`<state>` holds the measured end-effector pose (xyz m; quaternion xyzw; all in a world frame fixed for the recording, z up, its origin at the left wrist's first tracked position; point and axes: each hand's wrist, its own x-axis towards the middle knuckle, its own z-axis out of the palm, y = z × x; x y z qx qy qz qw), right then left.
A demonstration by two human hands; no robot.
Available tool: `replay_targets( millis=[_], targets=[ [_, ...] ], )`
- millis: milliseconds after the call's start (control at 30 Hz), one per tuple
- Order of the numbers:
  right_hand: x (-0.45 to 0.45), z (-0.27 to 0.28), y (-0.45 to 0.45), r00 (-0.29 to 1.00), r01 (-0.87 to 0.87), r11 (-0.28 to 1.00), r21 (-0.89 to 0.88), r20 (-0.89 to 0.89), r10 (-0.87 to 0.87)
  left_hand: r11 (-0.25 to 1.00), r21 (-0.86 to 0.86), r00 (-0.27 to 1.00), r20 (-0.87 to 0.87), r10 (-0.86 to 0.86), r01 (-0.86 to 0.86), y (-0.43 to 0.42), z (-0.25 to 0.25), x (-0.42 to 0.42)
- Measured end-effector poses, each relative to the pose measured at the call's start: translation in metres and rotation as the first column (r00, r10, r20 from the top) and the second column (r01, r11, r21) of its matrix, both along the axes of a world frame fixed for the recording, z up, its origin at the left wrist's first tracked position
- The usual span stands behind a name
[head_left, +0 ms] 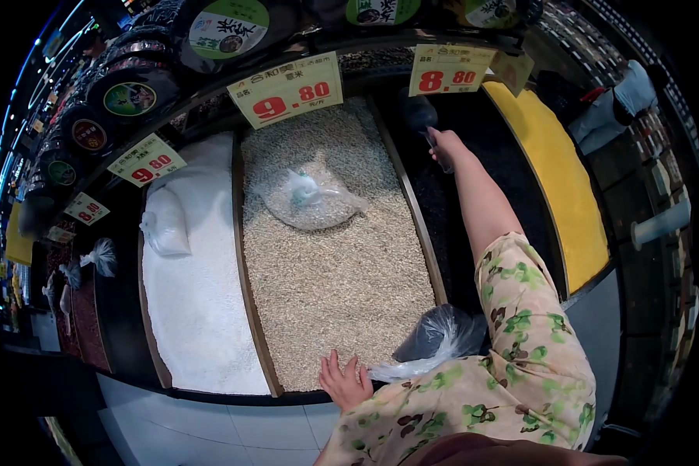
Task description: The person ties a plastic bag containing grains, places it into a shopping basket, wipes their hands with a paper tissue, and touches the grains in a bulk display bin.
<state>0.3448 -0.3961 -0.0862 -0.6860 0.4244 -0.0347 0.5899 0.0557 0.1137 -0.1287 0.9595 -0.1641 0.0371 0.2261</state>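
Row of open grain bins, dark wooden dividers between. Right hand (448, 149) reaches out over the bin of black grain (474, 171), fingers closed round the handle of a scoop (419, 115). Scoop head lies beyond the hand, toward the back of the bin, near the divider (412, 198) with the beige grain; too dark to tell whether it holds anything.

Left hand (345, 382) low at the front of the beige grain (326, 287), fingers spread, palm down, near the front edge. Just beside it, the loose end of a clear plastic bag with dark contents (435, 334); cannot tell whether fingers touch the plastic. Bag sits at the front, across the divider's near end, partly behind the patterned sleeve (528, 311).

On the beige grain, toward the back: a knotted clear bag of pale grain (311, 203), well apart from both hands. One bin left, white grain (198, 326), a filled white bag (165, 224) lying on it. Right of the black grain, a bin of yellow grain (559, 186).

Price signs stand along the back: 9.80 (285, 91) behind the beige grain, 8.80 (450, 70) behind the black.
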Motion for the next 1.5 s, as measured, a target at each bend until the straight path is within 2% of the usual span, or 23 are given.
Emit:
replay_targets(
  millis=[300, 900, 1033, 1200, 1500],
  targets=[
    [-0.008, 0.003, 0.001, 0.995, 0.040, 0.997, 0.067, 0.085, -0.046, 1.000, -0.028, 1.000, 0.026, 0.003, -0.003, -0.001, 0.001, 0.000],
    [-0.081, 0.041, 0.001, 0.999, -0.009, 0.985, 0.174, 0.054, -0.001, 1.000, -0.004, 0.998, 0.056, -0.029, 0.029, 0.001, -0.003, -0.005],
    [-0.091, 0.037, -0.002, 0.994, -0.001, 0.966, 0.259, 0.106, -0.028, 0.999, -0.028, 0.997, 0.059, -0.040, 0.042, 0.003, -0.007, -0.005],
    [-0.122, 0.039, -0.003, 0.988, -0.021, 0.966, 0.259, 0.153, -0.020, 0.999, -0.013, 0.999, 0.034, -0.041, 0.041, 0.001, -0.008, -0.006],
    [-0.206, 0.045, 0.024, 0.980, -0.125, 0.954, 0.273, 0.187, 0.075, 0.996, -0.029, 0.992, 0.094, -0.086, 0.089, 0.002, -0.019, -0.007]
  ],
)
